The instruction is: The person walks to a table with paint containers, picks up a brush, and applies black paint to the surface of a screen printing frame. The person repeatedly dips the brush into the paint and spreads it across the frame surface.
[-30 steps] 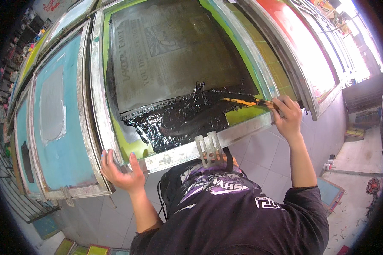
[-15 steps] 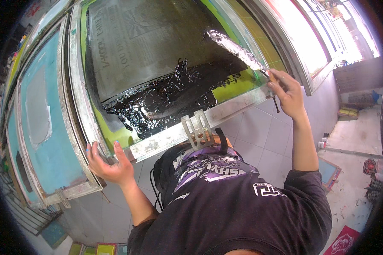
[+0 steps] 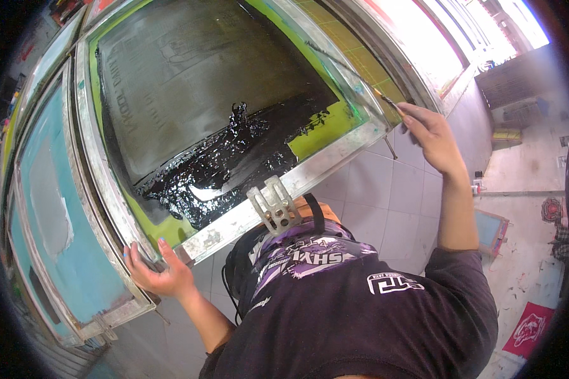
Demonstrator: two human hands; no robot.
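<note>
1. Frame (image 3: 338, 158): scuffed pale metal, rect., holds green mesh (image 3: 310, 136) w/ blk ink (image 3: 164, 196) on it.
2. Ink pooled twd near end: thick, glossy, lumpy, ragged edge; beyond it, thin dark film w/ faint lettering.
3. R hand (image 3: 430, 136) pinches end of spatula (image 3: 385, 100), thin, seen nearly edge-on, over frame's R side; orange bit nr fingertips.
4. L hand (image 3: 161, 275) at frame's near-L corner, fingers + thumb apart; can't tell if gripping or just resting.
5. Slotted metal clamp (image 3: 275, 205) on near rail, approx. mid.
6. To L: blue screen (image 3: 85, 278) w/ grey patch (image 3: 52, 215).
</note>
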